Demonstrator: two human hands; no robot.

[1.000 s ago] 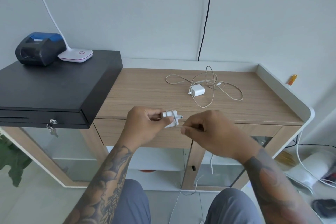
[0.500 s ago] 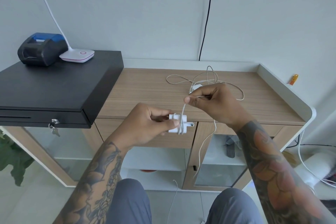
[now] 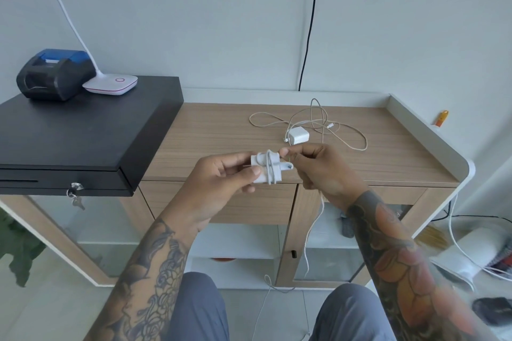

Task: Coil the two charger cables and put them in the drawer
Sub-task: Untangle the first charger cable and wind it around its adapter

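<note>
My left hand (image 3: 221,183) holds a white charger plug (image 3: 267,170) in front of the desk, with a few turns of its white cable wound round the body. My right hand (image 3: 322,170) pinches that cable (image 3: 314,230) right beside the plug; the loose rest hangs down from the hand to the floor. A second white charger (image 3: 298,135) lies on the wooden desktop with its cable (image 3: 346,135) in loose loops around it. The drawer front (image 3: 243,203) below the desk edge is closed.
A black cash drawer (image 3: 83,141) stands on the desk's left part, with a small black and blue printer (image 3: 52,73) and a white lamp base (image 3: 110,84) on top. A black wire (image 3: 311,22) runs down the wall. My knees are at the bottom edge.
My right hand has come down from above the plug to right beside it, laying another turn of cable round the plug. The left hand has lifted the plug slightly.
</note>
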